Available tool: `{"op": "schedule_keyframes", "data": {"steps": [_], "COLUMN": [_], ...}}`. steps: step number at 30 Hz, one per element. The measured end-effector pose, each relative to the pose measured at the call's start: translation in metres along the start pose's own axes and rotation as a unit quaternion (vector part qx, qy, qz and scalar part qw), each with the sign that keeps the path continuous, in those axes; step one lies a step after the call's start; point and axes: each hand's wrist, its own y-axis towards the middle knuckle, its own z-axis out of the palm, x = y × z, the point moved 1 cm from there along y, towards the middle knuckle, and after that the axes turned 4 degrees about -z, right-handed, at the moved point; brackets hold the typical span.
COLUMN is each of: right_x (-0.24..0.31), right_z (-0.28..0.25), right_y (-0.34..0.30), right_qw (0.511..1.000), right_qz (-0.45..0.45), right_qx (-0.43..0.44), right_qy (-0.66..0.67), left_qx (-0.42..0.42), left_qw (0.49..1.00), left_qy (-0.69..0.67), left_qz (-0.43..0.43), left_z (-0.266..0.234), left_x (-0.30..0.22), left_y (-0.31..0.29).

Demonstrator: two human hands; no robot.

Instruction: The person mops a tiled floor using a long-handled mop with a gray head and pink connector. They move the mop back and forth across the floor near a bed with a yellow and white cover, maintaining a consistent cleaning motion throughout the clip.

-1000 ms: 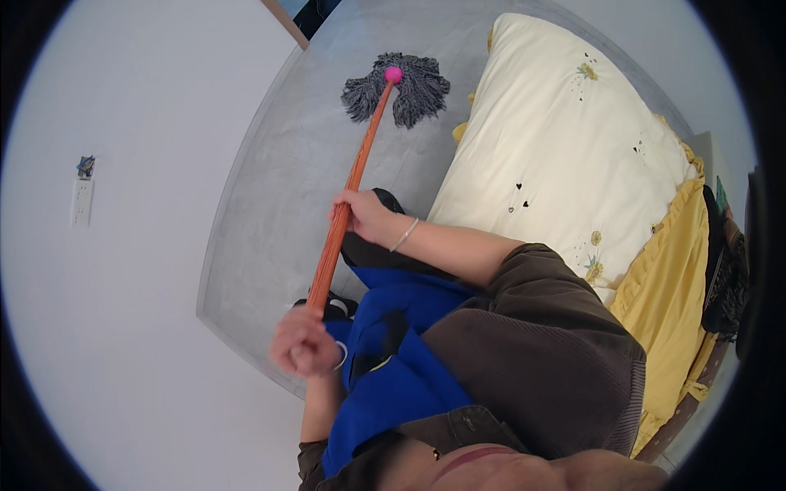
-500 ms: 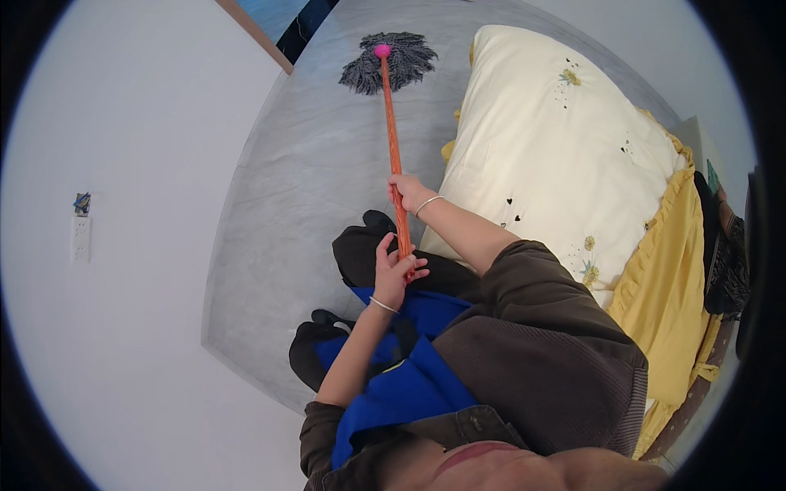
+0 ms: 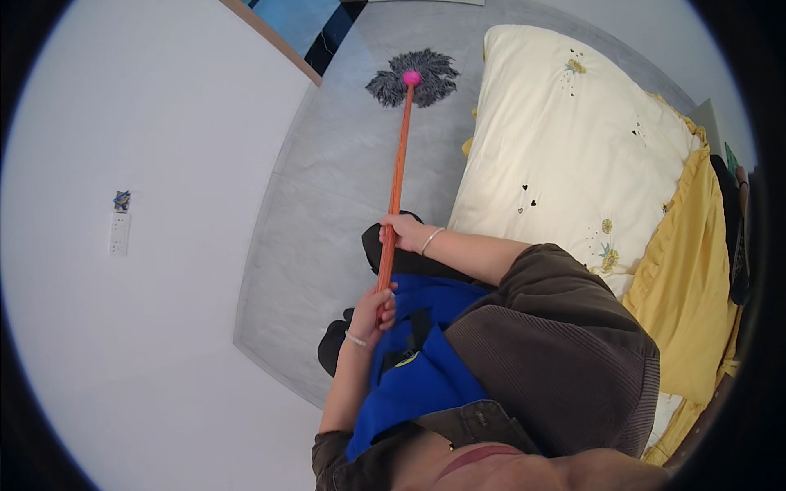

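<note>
Item, one mop [image 3: 400, 164]: it lies to the left of the cream quilt [image 3: 557, 164], our landmark, apart from its edge. The grey strands [image 3: 434, 69] are spread on the floor [image 3: 315, 188], left of the quilt's far part; a pink knob [image 3: 412, 78] joins them to the orange handle [image 3: 394, 200], which slopes back toward our body.

Item, two hands, ours. Right hand [image 3: 401, 231]: left of the quilt's near corner, fingers clamped round the handle. Left hand [image 3: 376, 311]: farther left of the quilt and closer to us, fingers closed round the handle's near end. Each wrist carries a pale bracelet.

Item, handling, in our judgement: the left hand serves best as pivot, the right as guide and pressure. We would favour long, even strokes with the strands fanned flat, and leave a margin beside the quilt so that damp or dust does not reach its hanging edge.

Item, yellow frilled cloth [image 3: 684, 303]: along the quilt's right side.

Item, wall socket [image 3: 119, 235]: well left of the quilt, beneath an open wall box [image 3: 122, 201] with wires.

Item, writing: we can read none, nor any brand or label; the quilt bears only small hearts and flowers.
</note>
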Motion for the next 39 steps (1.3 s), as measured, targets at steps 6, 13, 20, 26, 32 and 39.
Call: {"op": "schedule_keyframes", "data": {"steps": [6, 13, 20, 26, 32, 39], "right_x": [-0.015, -0.073, -0.083, -0.069, -0.050, -0.013], "right_z": [0.015, 0.045, 0.058, 0.071, 0.063, 0.021], "right_y": [-0.060, -0.124, -0.162, -0.156, -0.142, -0.092], "right_qw": [0.971, 0.947, 0.936, 0.951, 0.966, 0.980], "right_qz": [0.223, 0.301, 0.301, 0.225, 0.204, 0.149], "right_qx": [0.085, 0.107, 0.175, 0.208, 0.160, 0.135], "right_qy": [0.032, 0.032, 0.042, 0.032, 0.012, -0.005], "left_qx": [-0.029, -0.128, -0.185, -0.183, -0.150, -0.102], "left_qw": [0.999, 0.970, 0.906, 0.859, 0.894, 0.938], "left_qy": [0.012, 0.198, 0.358, 0.453, 0.396, 0.318], "left_qz": [-0.009, -0.060, -0.133, -0.154, -0.148, -0.097], "left_z": [-0.011, -0.013, 0.005, 0.013, 0.020, 0.033], "left_x": [0.020, 0.034, 0.007, -0.035, -0.038, -0.028], "left_y": [-0.094, -0.189, -0.236, -0.228, -0.198, -0.118]}}
